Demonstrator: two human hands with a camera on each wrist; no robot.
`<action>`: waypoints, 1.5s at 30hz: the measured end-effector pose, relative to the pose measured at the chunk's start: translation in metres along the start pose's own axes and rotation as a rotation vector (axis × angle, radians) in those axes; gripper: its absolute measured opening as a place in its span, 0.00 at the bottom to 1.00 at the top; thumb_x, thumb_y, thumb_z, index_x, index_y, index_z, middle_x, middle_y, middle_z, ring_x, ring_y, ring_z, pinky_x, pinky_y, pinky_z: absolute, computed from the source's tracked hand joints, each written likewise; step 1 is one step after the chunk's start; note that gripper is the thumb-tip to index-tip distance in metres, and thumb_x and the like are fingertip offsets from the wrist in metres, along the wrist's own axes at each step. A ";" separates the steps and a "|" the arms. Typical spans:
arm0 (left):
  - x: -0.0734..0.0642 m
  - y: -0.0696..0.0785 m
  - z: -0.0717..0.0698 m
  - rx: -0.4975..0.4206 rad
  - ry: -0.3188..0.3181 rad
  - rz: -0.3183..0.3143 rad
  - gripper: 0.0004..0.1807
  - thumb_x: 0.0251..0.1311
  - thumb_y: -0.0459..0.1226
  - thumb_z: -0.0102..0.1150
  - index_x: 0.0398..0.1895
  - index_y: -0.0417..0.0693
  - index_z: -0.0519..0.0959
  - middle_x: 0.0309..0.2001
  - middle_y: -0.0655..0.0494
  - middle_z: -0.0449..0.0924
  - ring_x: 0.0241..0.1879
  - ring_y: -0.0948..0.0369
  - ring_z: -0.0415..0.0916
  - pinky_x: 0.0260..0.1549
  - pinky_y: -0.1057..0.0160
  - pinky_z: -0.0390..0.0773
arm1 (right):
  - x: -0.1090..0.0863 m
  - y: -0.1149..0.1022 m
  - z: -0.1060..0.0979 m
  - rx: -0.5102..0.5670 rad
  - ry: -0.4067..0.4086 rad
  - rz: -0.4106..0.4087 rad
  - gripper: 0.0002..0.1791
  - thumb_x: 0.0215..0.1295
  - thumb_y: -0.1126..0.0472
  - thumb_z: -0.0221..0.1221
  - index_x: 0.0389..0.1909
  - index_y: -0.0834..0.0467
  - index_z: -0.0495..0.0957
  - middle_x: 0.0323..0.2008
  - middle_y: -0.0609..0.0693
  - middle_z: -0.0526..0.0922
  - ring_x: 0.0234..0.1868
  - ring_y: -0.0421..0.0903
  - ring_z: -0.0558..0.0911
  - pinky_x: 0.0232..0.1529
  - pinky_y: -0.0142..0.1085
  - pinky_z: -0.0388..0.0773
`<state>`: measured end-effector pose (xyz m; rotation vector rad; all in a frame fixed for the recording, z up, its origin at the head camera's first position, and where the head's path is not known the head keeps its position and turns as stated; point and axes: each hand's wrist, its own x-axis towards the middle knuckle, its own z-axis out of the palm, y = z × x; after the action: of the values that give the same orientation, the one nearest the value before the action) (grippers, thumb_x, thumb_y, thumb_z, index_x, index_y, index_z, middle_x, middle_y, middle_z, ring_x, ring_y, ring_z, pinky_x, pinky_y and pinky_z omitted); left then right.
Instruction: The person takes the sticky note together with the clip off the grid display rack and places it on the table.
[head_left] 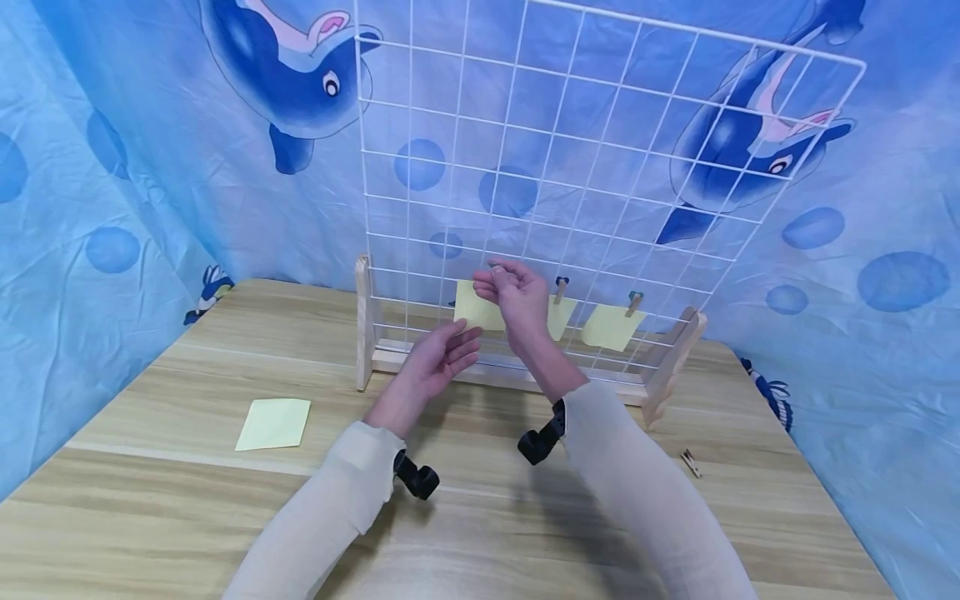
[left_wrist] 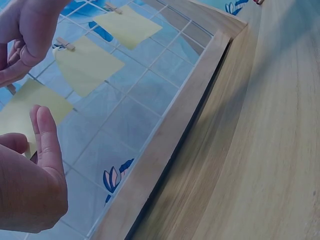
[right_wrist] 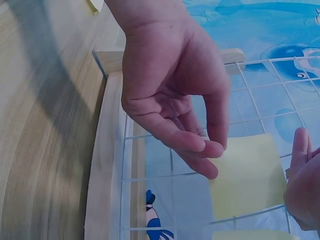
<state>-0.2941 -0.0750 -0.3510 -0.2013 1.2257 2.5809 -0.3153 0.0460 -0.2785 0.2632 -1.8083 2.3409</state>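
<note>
A yellow paper note (head_left: 480, 310) lies against the lower part of the white wire grid (head_left: 540, 179). My left hand (head_left: 438, 358) is at its lower left corner, thumb and fingertips pinching the paper edge, as the right wrist view shows. At the note's top edge my right hand (head_left: 521, 304) curls its thumb and fingers around a small clothespin (right_wrist: 288, 173), mostly hidden by the fingers. Farther right, a second note (left_wrist: 87, 65) hangs from a clothespin (head_left: 561, 289) with a dark blue top. A third note (head_left: 613, 327) hangs from a green-topped clothespin (head_left: 634, 303).
Wooden feet (head_left: 363, 321) and a wooden base bar (left_wrist: 165, 150) hold the grid up. On the table (head_left: 165, 500), a loose yellow note (head_left: 273, 424) lies at the left and a clothespin (head_left: 691, 463) at the right. A blue dolphin-print curtain (head_left: 112, 192) hangs behind.
</note>
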 end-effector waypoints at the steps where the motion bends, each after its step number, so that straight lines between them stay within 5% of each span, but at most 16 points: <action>1: 0.000 0.000 -0.001 0.003 -0.003 0.000 0.10 0.62 0.38 0.49 0.45 0.46 0.69 0.44 0.47 0.79 0.29 0.63 0.80 0.36 0.66 0.79 | -0.001 0.000 0.000 0.001 -0.003 -0.001 0.12 0.64 0.67 0.49 0.45 0.67 0.74 0.32 0.61 0.82 0.30 0.46 0.83 0.38 0.36 0.80; 3: 0.000 0.000 -0.001 0.009 -0.006 0.000 0.11 0.62 0.38 0.50 0.46 0.46 0.69 0.46 0.46 0.78 0.29 0.63 0.80 0.36 0.67 0.80 | 0.011 0.016 -0.007 0.012 -0.021 -0.003 0.11 0.64 0.67 0.49 0.45 0.67 0.74 0.33 0.61 0.82 0.31 0.47 0.83 0.38 0.36 0.80; 8: -0.004 0.001 -0.002 0.027 -0.014 0.001 0.11 0.62 0.38 0.49 0.46 0.46 0.70 0.53 0.43 0.73 0.30 0.62 0.80 0.43 0.64 0.77 | 0.007 0.015 -0.010 0.005 -0.042 -0.003 0.12 0.64 0.66 0.50 0.45 0.66 0.74 0.34 0.61 0.82 0.33 0.48 0.83 0.39 0.36 0.80; 10: -0.006 0.001 -0.003 0.031 -0.015 0.002 0.10 0.62 0.38 0.50 0.45 0.46 0.71 0.51 0.43 0.74 0.31 0.62 0.80 0.47 0.62 0.74 | -0.007 -0.003 -0.006 -0.006 -0.040 0.003 0.12 0.64 0.66 0.51 0.46 0.66 0.74 0.34 0.60 0.82 0.32 0.46 0.83 0.39 0.37 0.80; 22: -0.013 0.003 -0.008 0.108 -0.042 0.007 0.12 0.59 0.40 0.53 0.44 0.47 0.69 0.50 0.44 0.75 0.33 0.62 0.79 0.50 0.60 0.72 | -0.015 -0.003 -0.014 0.047 -0.123 -0.030 0.14 0.62 0.64 0.53 0.46 0.66 0.73 0.31 0.58 0.83 0.30 0.45 0.83 0.35 0.36 0.81; 27: -0.019 0.003 -0.012 0.117 -0.037 0.008 0.10 0.60 0.39 0.52 0.43 0.46 0.68 0.42 0.48 0.80 0.32 0.62 0.80 0.54 0.56 0.68 | -0.025 -0.010 -0.016 0.012 -0.136 0.011 0.14 0.63 0.66 0.51 0.48 0.66 0.72 0.31 0.56 0.83 0.28 0.43 0.82 0.36 0.36 0.81; 45: -0.048 0.007 -0.034 0.153 -0.031 -0.018 0.11 0.62 0.39 0.49 0.45 0.47 0.65 0.35 0.54 0.82 0.30 0.63 0.79 0.40 0.64 0.79 | -0.052 -0.011 -0.047 0.024 -0.188 0.108 0.16 0.64 0.64 0.51 0.51 0.65 0.70 0.29 0.52 0.82 0.27 0.42 0.81 0.33 0.30 0.80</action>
<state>-0.2504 -0.1144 -0.3551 -0.1404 1.3954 2.4521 -0.2640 0.0925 -0.2924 0.4125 -1.9242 2.4872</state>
